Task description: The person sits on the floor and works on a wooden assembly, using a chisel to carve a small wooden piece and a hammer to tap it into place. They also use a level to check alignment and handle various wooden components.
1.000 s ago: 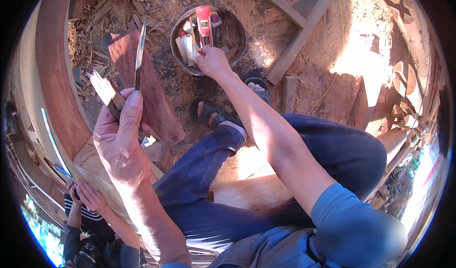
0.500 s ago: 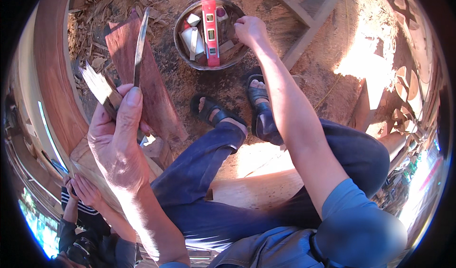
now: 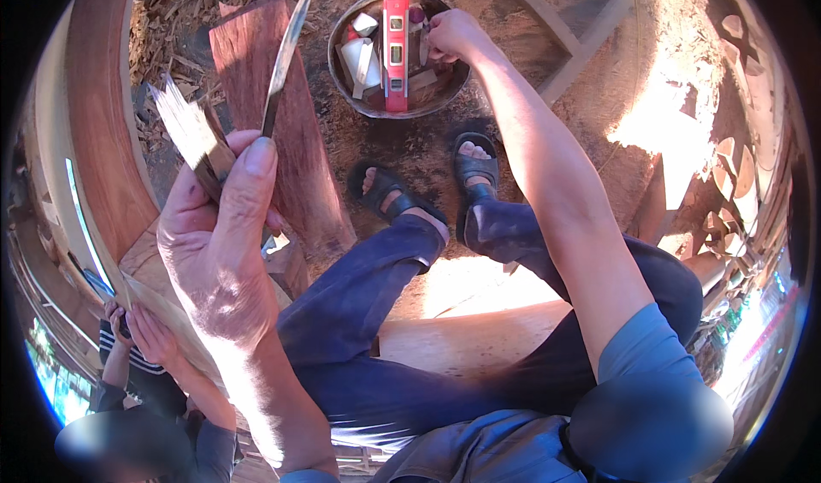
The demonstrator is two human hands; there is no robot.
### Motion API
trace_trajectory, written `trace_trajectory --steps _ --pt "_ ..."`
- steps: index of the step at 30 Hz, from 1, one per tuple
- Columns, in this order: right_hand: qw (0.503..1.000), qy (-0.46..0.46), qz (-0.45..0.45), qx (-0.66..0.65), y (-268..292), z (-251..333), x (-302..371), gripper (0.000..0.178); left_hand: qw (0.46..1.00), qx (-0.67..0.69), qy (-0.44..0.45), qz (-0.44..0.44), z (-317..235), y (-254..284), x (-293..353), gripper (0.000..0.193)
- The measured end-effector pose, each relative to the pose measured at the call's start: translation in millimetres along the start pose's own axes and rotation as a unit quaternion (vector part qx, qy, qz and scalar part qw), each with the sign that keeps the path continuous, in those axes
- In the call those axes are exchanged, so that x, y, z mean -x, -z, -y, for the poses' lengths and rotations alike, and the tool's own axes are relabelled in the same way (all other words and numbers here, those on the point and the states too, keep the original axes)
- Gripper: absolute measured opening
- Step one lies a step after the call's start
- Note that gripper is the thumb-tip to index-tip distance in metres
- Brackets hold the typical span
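Note:
My left hand is closed around a thin, slightly curved metal blade, pinched under the thumb and pointing up. A short wooden piece with a pale, frayed end sticks out of the same grip. At the top, my right hand reaches over the right side of a round metal bowl, fingers bent inward; whatever they grip is hidden. Across the bowl lies a red spirit level. White blocks and small wooden bits sit beside it.
A reddish plank lies behind my left hand. Joined wooden bars rest on the dusty ground at upper right. A pale log is beneath my legs. Another person's hands are at the lower left, by a long wooden beam.
My right hand has shifted from the bowl's rim to further inside, its fingers now bent downward. The left hand keeps its hold on the blade and wooden piece. The whole view has shifted slightly.

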State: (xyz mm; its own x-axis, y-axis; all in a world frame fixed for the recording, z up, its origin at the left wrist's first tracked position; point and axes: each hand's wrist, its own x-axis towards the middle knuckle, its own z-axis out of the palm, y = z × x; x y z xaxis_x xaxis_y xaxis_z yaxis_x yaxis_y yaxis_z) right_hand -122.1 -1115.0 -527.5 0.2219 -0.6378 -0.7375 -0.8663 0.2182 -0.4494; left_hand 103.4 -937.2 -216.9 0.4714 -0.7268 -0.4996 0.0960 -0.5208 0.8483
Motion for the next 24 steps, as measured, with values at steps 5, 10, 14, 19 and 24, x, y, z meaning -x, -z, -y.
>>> trace_trajectory --steps 5,10,14,19,24 --pt "0.994 0.003 0.008 -0.109 35.6 14.1 31.1 0.012 1.0 0.016 -0.006 -0.019 -0.2 -1.9 0.5 0.024" --pt "0.987 0.006 0.059 -0.15 50.6 16.7 40.7 0.013 0.999 0.031 -0.008 -0.022 0.2 -1.3 -0.6 0.024" --pt "0.982 0.008 0.057 -0.177 53.4 11.6 42.2 0.012 0.999 0.031 -0.014 -0.018 1.1 -1.0 -0.9 0.023" --pt "0.986 0.015 0.062 -0.153 54.2 14.4 36.1 0.013 1.0 0.019 -0.015 -0.012 2.3 2.1 -0.4 0.027" --pt "0.998 0.033 0.045 -0.019 48.8 24.2 24.5 0.016 1.0 0.007 -0.007 -0.003 1.8 5.4 -0.3 0.029"
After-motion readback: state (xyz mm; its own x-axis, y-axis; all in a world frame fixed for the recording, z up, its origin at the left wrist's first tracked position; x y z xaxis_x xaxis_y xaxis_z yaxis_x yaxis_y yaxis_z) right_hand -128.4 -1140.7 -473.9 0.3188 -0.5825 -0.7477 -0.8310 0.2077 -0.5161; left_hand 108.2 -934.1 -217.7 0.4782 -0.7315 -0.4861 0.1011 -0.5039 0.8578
